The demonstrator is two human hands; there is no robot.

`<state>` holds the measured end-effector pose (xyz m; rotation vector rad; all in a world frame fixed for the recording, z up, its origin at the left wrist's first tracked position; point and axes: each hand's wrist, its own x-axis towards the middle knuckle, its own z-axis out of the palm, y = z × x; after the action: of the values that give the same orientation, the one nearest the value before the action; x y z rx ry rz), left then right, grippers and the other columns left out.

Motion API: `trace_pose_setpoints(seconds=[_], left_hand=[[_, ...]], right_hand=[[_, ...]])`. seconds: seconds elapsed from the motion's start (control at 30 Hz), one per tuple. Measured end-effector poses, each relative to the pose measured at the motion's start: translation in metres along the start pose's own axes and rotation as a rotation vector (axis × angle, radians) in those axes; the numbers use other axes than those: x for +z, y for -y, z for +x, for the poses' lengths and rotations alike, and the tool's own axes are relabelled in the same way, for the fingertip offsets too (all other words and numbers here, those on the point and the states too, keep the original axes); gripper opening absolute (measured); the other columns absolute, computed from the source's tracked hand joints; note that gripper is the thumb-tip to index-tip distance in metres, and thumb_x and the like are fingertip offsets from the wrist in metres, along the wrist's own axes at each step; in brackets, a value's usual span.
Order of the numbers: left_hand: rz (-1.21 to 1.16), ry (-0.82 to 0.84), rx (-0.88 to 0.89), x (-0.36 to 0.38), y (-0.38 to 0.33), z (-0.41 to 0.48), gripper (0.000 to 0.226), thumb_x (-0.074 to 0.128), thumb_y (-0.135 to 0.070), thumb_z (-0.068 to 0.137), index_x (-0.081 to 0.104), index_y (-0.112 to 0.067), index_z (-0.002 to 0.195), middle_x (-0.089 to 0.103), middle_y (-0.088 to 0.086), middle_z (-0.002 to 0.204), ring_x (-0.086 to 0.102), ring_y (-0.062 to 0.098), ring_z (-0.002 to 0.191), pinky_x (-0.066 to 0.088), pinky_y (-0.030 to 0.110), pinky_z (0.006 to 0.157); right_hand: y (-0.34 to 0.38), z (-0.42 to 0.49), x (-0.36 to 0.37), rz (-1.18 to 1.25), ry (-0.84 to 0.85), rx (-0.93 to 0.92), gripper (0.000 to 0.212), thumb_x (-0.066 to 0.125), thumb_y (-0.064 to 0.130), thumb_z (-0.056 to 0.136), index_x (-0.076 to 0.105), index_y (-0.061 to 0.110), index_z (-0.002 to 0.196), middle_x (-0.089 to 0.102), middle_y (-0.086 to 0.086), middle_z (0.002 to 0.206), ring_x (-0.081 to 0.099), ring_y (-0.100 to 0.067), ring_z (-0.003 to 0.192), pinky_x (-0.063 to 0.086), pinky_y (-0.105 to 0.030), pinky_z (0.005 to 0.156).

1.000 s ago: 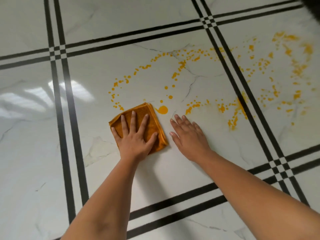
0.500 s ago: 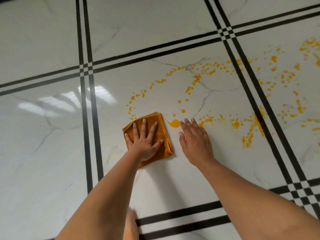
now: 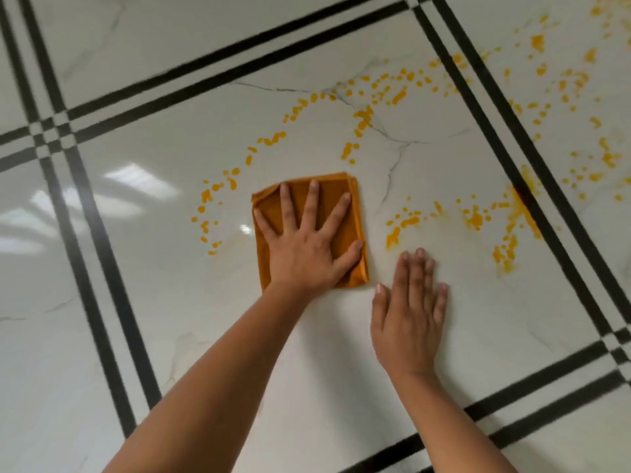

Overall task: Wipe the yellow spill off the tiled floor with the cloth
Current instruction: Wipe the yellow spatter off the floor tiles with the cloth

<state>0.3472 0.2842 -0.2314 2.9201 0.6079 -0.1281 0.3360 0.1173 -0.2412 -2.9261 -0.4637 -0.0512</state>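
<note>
A folded orange cloth (image 3: 355, 213) lies flat on the white marble floor tile (image 3: 341, 336). My left hand (image 3: 307, 247) presses down on the cloth with its fingers spread. My right hand (image 3: 409, 308) rests flat on the bare tile just right of and below the cloth, fingers together, holding nothing. The yellow spill (image 3: 403, 221) is scattered drops: an arc left of and above the cloth, a trail to the right reaching the black tile border, and more drops on the tile beyond at the upper right (image 3: 563, 83).
Double black border lines (image 3: 102, 268) frame the tile on every side. A bright light reflection (image 3: 136, 179) shines on the glossy floor at left. A faint pale smear shows on the floor beside the cloth.
The cloth under my left hand has slid forward and right, over the big yellow drop and small dots that lay beside it. My right hand now lies further back than the cloth.
</note>
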Motion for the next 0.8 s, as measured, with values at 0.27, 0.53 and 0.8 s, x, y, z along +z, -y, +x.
trace_pose_setpoints(seconds=[0.27, 0.53, 0.8], left_hand=[[0.075, 0.050, 0.273, -0.002, 0.005, -0.022, 0.070, 0.020, -0.074, 0.081, 0.018, -0.045, 0.144, 0.017, 0.004, 0.156, 0.006, 0.042, 0.141, 0.001, 0.070, 0.102], [0.047, 0.039, 0.250, -0.002, -0.017, -0.004, 0.070, 0.023, -0.073, 0.081, 0.015, -0.045, 0.144, 0.012, 0.003, 0.157, 0.002, 0.041, 0.141, -0.002, 0.069, 0.102], [0.045, 0.062, 0.237, -0.003, -0.024, 0.024, 0.067, 0.016, -0.073, 0.081, 0.003, -0.050, 0.143, 0.003, -0.001, 0.158, -0.006, 0.036, 0.142, -0.003, 0.068, 0.104]], right_hand=[[-0.009, 0.002, -0.004, -0.038, -0.019, 0.130, 0.056, 0.029, 0.033, 0.097, 0.032, 0.002, 0.143, 0.030, -0.014, 0.150, 0.025, -0.025, 0.140, 0.019, -0.044, 0.112], [-0.010, 0.001, -0.002, -0.022, -0.033, 0.120, 0.055, 0.030, 0.032, 0.096, 0.036, 0.001, 0.141, 0.033, -0.014, 0.149, 0.027, -0.024, 0.139, 0.019, -0.043, 0.112], [-0.020, 0.002, -0.009, 0.104, -0.065, 0.079, 0.051, 0.027, 0.031, 0.098, 0.043, 0.002, 0.137, 0.041, -0.014, 0.144, 0.033, -0.025, 0.136, 0.024, -0.041, 0.109]])
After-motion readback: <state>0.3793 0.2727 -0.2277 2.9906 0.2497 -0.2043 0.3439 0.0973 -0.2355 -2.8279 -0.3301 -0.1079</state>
